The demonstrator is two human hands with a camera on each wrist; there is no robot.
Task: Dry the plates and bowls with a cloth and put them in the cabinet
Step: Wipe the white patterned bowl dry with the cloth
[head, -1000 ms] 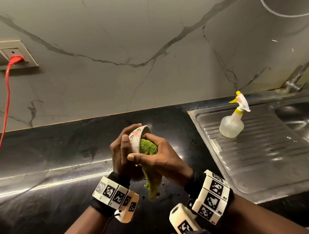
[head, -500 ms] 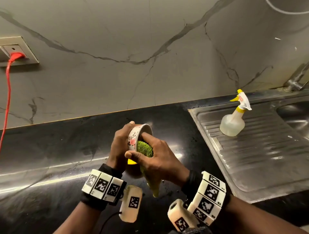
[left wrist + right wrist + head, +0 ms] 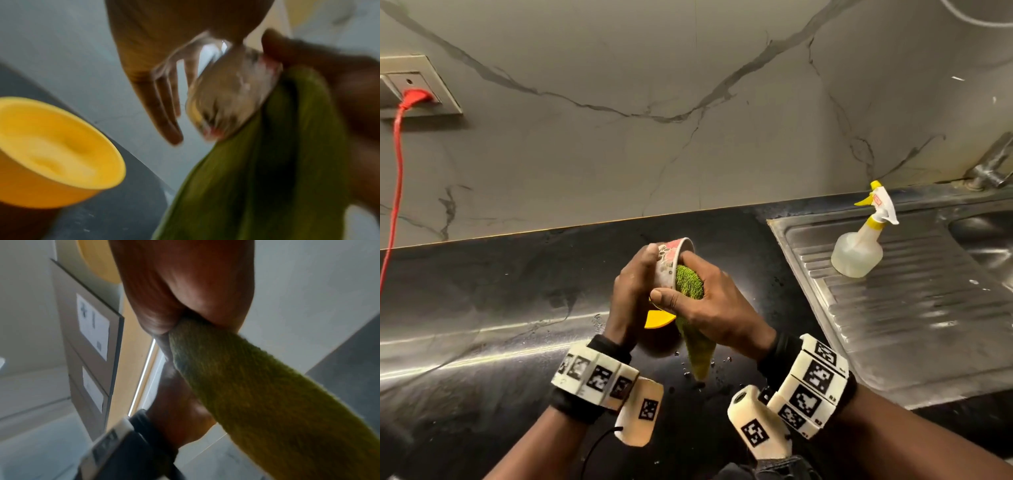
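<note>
A small floral bowl [image 3: 671, 262] is tipped on its side above the black counter [image 3: 500, 308], and my left hand [image 3: 633, 291] holds it from the left with the thumb on its rim. My right hand [image 3: 709, 308] grips a green cloth [image 3: 690, 282] and presses it into the bowl's mouth; the cloth's tail hangs down toward the counter. The left wrist view shows the blurred floral bowl [image 3: 230, 97] against the green cloth [image 3: 267, 162]. The right wrist view shows the cloth [image 3: 246, 394] bunched in my palm. A yellow bowl [image 3: 659, 318] [image 3: 57, 154] stands upright on the counter under my hands.
A steel sink drainboard [image 3: 893, 325] lies to the right with a spray bottle [image 3: 858, 250] standing on it, and a tap [image 3: 989, 168] behind. A wall socket [image 3: 417, 85] with a red cord [image 3: 395, 171] is at far left. Water drops dot the counter near the cloth's tail.
My left hand has shifted its hold round the floral bowl while the right hand kept the cloth pressed inside. More of the yellow bowl beneath now shows.
</note>
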